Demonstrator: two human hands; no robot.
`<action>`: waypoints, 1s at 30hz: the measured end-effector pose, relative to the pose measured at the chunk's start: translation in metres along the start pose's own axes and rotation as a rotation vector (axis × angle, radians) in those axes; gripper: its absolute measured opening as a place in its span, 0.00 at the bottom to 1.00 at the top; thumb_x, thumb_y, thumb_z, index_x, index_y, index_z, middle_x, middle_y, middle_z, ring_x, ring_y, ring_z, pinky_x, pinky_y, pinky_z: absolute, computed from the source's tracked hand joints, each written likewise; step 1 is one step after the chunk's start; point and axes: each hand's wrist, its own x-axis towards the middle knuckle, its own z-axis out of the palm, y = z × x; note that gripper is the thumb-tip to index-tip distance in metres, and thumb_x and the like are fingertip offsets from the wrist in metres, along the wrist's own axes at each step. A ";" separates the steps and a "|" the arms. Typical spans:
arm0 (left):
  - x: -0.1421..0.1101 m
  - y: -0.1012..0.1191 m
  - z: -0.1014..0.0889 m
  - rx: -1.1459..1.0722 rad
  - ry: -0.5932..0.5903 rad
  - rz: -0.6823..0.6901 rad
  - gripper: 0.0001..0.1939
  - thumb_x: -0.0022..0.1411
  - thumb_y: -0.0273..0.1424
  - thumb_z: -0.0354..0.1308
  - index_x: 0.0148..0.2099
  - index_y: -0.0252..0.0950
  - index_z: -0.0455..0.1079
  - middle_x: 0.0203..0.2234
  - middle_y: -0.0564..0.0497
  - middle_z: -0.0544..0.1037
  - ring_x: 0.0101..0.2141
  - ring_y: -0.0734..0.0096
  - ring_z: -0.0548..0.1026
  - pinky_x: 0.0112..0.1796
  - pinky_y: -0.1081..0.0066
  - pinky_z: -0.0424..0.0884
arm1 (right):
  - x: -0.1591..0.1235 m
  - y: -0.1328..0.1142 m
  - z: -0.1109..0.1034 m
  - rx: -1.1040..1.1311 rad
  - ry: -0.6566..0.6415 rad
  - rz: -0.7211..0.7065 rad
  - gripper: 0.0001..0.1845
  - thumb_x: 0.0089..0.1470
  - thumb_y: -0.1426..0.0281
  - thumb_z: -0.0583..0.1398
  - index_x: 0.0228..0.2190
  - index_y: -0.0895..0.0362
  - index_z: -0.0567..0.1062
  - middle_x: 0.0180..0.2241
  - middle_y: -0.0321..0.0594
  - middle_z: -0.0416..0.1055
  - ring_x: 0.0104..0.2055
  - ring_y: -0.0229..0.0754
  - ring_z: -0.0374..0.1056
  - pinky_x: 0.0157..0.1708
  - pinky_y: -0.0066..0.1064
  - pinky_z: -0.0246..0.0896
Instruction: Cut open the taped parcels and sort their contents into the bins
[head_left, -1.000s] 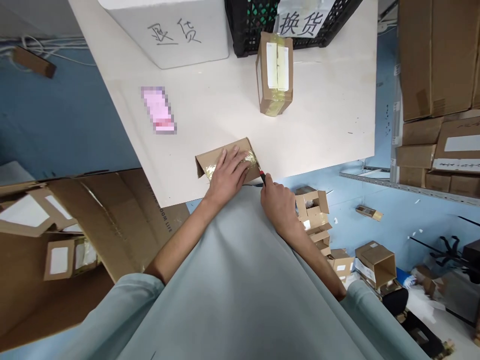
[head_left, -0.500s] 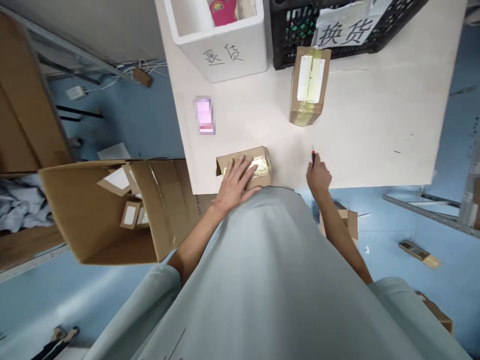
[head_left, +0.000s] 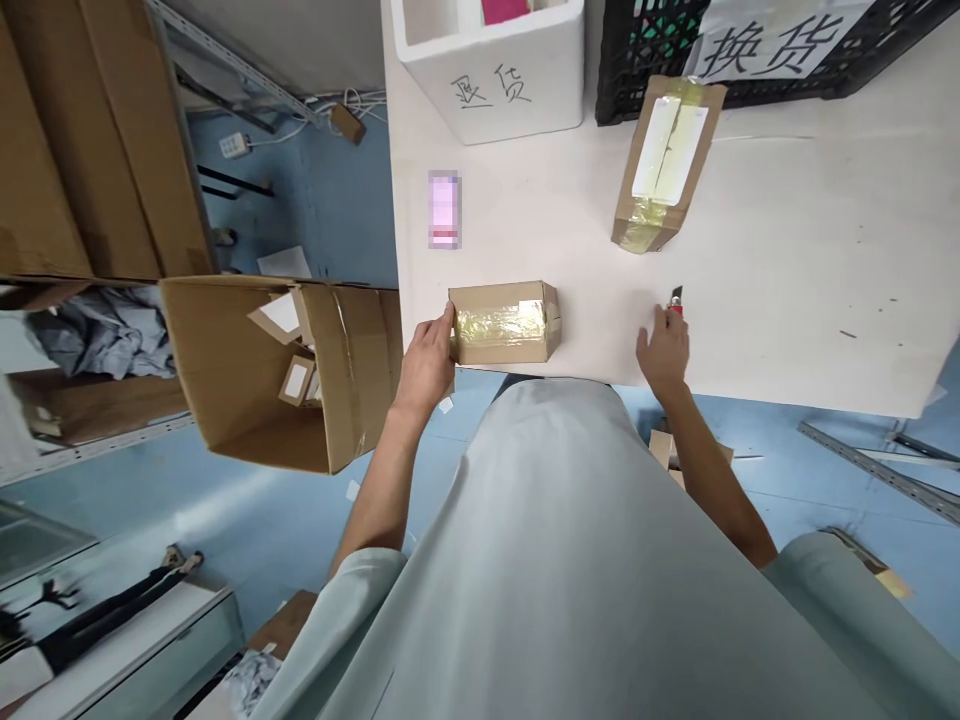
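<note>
A small taped cardboard box [head_left: 498, 322] lies near the front edge of the white table. At its left end is my left hand [head_left: 429, 365], fingers together and closed against the end flap. To the right of the box, my right hand [head_left: 666, 350] is closed around a utility knife [head_left: 676, 300]. Its dark blade points away from me and its red part shows above the fingers; the rest of the handle is hidden. Further back stands a second taped cardboard box [head_left: 667, 165] with white labels, touching neither hand.
A white foam box [head_left: 517, 95] and a black plastic crate [head_left: 611, 75] with a paper sign stand at the back. A blurred pink item [head_left: 445, 210] lies on the table's left. Left of the table, a large open carton [head_left: 247, 440] holds small boxes.
My left hand has moved from the top of the small box to its left end, where the raised flap now lies closed. The knife's blade shows more clearly in my right hand. The view has shifted.
</note>
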 end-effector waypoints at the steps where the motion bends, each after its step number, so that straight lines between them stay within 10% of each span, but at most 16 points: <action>1: 0.003 0.002 -0.001 0.005 0.019 -0.008 0.46 0.68 0.20 0.52 0.85 0.39 0.53 0.65 0.36 0.80 0.67 0.41 0.73 0.67 0.40 0.76 | 0.002 -0.008 0.000 0.043 -0.030 -0.048 0.34 0.75 0.66 0.51 0.76 0.64 0.65 0.71 0.66 0.66 0.73 0.62 0.62 0.73 0.53 0.58; 9: 0.007 0.026 0.011 -0.262 0.107 -0.076 0.32 0.84 0.37 0.45 0.84 0.42 0.56 0.78 0.39 0.68 0.75 0.48 0.69 0.74 0.43 0.68 | 0.012 -0.070 0.027 0.410 -0.269 -0.147 0.27 0.73 0.69 0.57 0.67 0.66 0.76 0.60 0.58 0.81 0.57 0.51 0.79 0.67 0.46 0.69; 15: 0.017 0.053 0.065 -0.195 0.323 -0.169 0.52 0.82 0.57 0.51 0.87 0.31 0.32 0.84 0.23 0.35 0.84 0.39 0.38 0.79 0.32 0.46 | 0.010 -0.085 0.035 0.578 -0.283 -0.089 0.26 0.73 0.68 0.59 0.67 0.65 0.76 0.61 0.57 0.82 0.58 0.48 0.80 0.64 0.41 0.72; 30: -0.002 -0.069 0.045 -0.422 0.230 -0.251 0.43 0.83 0.57 0.45 0.88 0.44 0.41 0.85 0.38 0.50 0.83 0.56 0.50 0.80 0.49 0.51 | 0.008 -0.142 0.063 1.072 -0.587 0.053 0.24 0.70 0.65 0.59 0.62 0.58 0.81 0.59 0.49 0.85 0.62 0.46 0.80 0.65 0.45 0.75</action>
